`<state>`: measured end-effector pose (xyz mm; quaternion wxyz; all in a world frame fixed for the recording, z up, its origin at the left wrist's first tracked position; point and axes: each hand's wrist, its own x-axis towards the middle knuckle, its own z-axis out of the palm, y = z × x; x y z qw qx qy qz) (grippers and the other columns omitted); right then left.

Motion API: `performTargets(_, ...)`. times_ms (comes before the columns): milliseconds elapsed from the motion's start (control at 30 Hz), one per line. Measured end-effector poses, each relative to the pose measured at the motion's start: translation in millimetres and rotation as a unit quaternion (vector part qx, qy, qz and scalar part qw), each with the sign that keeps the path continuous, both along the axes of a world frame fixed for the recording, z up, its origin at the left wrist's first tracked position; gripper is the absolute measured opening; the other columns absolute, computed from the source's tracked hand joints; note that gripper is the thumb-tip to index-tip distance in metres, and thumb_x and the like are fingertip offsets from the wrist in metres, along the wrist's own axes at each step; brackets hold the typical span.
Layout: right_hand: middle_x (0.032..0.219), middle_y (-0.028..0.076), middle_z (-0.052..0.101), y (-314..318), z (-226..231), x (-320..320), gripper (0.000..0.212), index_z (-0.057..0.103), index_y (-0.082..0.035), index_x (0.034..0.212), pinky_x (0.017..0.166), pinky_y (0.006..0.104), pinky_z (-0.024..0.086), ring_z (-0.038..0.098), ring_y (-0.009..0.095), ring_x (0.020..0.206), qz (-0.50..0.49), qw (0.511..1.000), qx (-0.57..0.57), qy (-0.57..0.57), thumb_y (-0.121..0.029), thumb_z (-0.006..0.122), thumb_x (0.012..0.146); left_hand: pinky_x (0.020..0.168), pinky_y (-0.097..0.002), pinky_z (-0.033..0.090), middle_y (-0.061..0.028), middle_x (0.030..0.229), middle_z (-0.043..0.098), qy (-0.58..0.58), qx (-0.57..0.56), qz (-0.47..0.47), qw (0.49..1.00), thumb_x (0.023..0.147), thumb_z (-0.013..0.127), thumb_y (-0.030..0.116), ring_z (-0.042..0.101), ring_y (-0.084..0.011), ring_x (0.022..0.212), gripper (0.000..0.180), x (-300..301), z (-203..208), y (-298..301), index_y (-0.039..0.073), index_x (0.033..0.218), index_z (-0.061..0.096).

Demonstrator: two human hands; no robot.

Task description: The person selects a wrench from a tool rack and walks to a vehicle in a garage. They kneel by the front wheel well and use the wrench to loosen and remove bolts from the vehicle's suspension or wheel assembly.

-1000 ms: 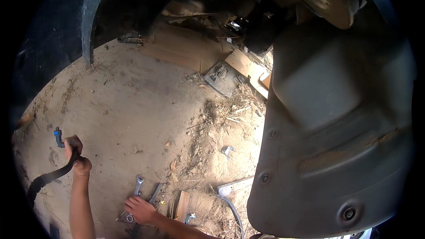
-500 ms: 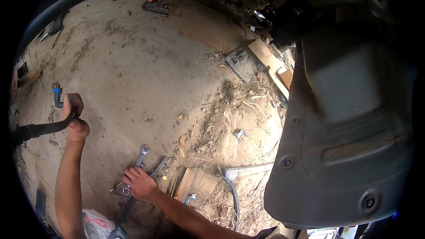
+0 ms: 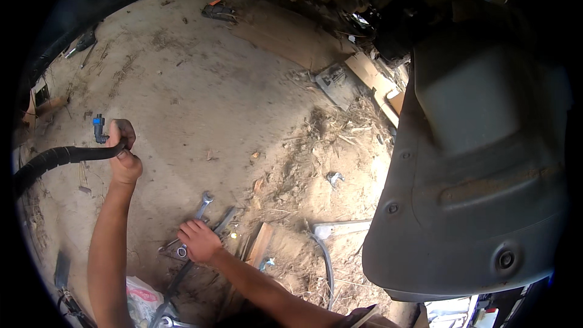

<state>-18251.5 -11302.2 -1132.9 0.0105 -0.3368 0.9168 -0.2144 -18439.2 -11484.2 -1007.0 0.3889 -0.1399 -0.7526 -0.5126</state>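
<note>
My left hand [image 3: 126,152], at left, is closed around a black hose [image 3: 67,157] that comes in from the left edge. Beyond the fingers sticks out a dark elbow connector [image 3: 99,129] with a blue clip. Lower down, my right hand [image 3: 200,242] reaches to the ground, fingers curled over the middle of a combination wrench [image 3: 203,206]. The wrench's open end shows past the knuckles, its ring end [image 3: 182,251] below the fingertips. A thin metal tool [image 3: 165,246] lies next to the ring end. Beneath the right wrist runs a dark strip [image 3: 225,221].
A big dark panel with bolts [image 3: 480,225] fills the right side. On the dirt ground are a wood piece [image 3: 259,244], a pale bar [image 3: 343,228], a curved tube [image 3: 328,264], cardboard [image 3: 291,39] and a plastic bag [image 3: 141,297]. A dark tool [image 3: 218,11] lies far off.
My left hand has shifted right with the hose and connector, and the hose now bends less sharply. My right hand stays at the wrench. The whole view has moved slightly.
</note>
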Motion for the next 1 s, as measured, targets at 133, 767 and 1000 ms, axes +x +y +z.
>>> performTargets(133,0.109,0.013,0.054,-1,7,2,0.039,0.058,-0.004,0.102,0.103,0.0401,0.035,0.049,0.029,0.111,0.003,1.000,0.001,-0.002,-0.017,0.064,0.066,0.047,-0.0298,0.020,-0.0024,0.059,0.033,-0.013,-0.018,0.002,1.000,0.089,0.021,0.072,0.028,-0.0119,0.050,0.071,14,0,-13,0.003,0.085,0.039)
performTargets(767,0.100,0.008,0.054,-6,-2,2,0.030,0.059,-0.008,0.093,0.095,0.0377,0.038,0.050,0.025,0.103,-0.007,0.998,0.015,0.053,-0.017,0.065,0.064,0.061,-0.0439,0.047,-0.0154,0.069,0.056,-0.063,-0.129,-0.069,0.987,0.095,0.042,0.033,0.059,-0.0391,0.065,0.034,74,21,-35,0.002,0.105,0.051)
performTargets(1000,0.092,0.008,0.054,-11,5,8,0.019,0.057,-0.009,0.087,0.088,0.0404,0.038,0.052,0.027,0.096,-0.008,0.996,0.012,0.085,-0.014,0.064,0.070,0.062,-0.0458,0.045,-0.0156,0.074,0.056,-0.223,-0.297,-0.064,0.926,0.096,0.046,0.038,0.057,-0.0374,0.069,0.031,138,40,-44,0.007,0.092,0.052)
